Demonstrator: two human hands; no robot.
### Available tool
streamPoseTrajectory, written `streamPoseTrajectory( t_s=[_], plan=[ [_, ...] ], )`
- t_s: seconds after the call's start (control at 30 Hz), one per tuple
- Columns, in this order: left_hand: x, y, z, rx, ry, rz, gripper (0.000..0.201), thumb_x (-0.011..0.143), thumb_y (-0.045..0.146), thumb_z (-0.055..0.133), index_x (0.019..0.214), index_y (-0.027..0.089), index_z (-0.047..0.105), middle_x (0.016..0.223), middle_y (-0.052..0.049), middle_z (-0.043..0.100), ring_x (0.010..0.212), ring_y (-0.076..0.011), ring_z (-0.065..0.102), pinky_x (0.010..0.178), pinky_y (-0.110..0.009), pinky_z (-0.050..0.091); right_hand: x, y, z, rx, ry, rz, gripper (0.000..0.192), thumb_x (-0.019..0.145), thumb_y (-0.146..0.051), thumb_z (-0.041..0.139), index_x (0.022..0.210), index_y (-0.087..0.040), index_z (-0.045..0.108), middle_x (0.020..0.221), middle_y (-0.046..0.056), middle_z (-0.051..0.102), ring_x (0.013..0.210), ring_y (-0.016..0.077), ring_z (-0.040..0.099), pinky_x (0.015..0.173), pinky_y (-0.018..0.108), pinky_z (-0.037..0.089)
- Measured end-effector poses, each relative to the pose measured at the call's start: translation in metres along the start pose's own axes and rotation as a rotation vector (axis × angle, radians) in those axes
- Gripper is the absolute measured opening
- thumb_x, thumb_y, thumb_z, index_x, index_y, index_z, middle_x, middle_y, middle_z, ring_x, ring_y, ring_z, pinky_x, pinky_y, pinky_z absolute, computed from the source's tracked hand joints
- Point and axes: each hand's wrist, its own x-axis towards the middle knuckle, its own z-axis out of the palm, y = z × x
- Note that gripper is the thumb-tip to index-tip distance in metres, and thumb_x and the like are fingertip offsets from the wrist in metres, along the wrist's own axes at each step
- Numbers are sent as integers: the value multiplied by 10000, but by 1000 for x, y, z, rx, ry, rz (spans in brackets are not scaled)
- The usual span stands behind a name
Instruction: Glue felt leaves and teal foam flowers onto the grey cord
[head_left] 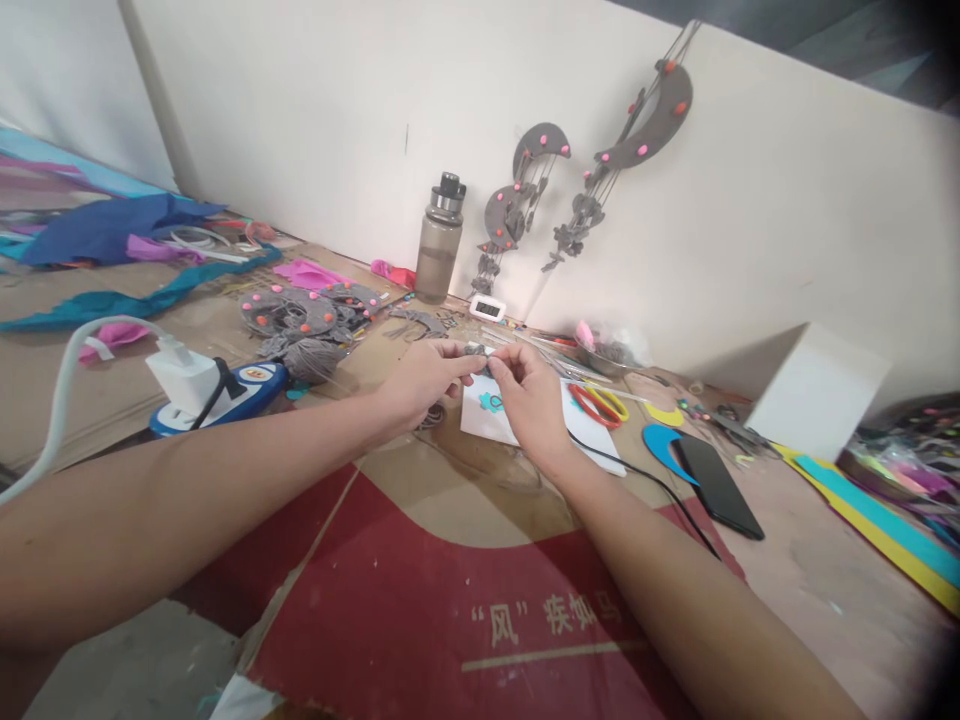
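Observation:
Above a white sheet of paper [487, 425], my left hand [431, 380] and my right hand [531, 395] meet with their fingertips nearly touching. Both pinch a small grey piece [475, 350], which looks like felt; the fingers cover most of it. A turquoise cutout [491, 402] lies on the paper just below the hands. Beside my left wrist is a small coil of grey cord [430, 417]. Red and yellow rings [596, 405], perhaps scissor handles, rest right of my right hand.
A bottle [439, 240] stands by the wall, near a small digital clock [487, 308]. Grey moon garlands [540, 150] hang behind. Left are grey felt rings [289, 312], yarn [311, 358] and a charger [184, 375]. A phone [716, 485] and black cable [652, 472] lie right.

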Motion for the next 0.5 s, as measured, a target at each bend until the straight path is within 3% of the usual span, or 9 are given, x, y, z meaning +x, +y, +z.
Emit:
streamPoseTrajectory(
  t_s=[0.33, 0.5],
  plan=[
    [5, 10, -7, 66, -173, -5, 103, 614, 216, 715, 697, 156, 703, 668, -24, 648, 547, -91, 504, 521, -220, 380, 7, 7, -6, 52, -6, 92, 123, 779, -295, 512, 736, -186, 547, 635, -32, 528, 574, 110, 463, 554, 235, 375],
    [6, 12, -8, 95, -151, -4, 125, 651, 237, 694, 735, 147, 707, 688, -54, 672, 624, -126, 584, 564, -236, 414, 8, 7, -6, 35, 2, 104, 114, 770, -280, 508, 715, -185, 541, 618, -33, 523, 560, 106, 459, 548, 235, 368]
  ],
)
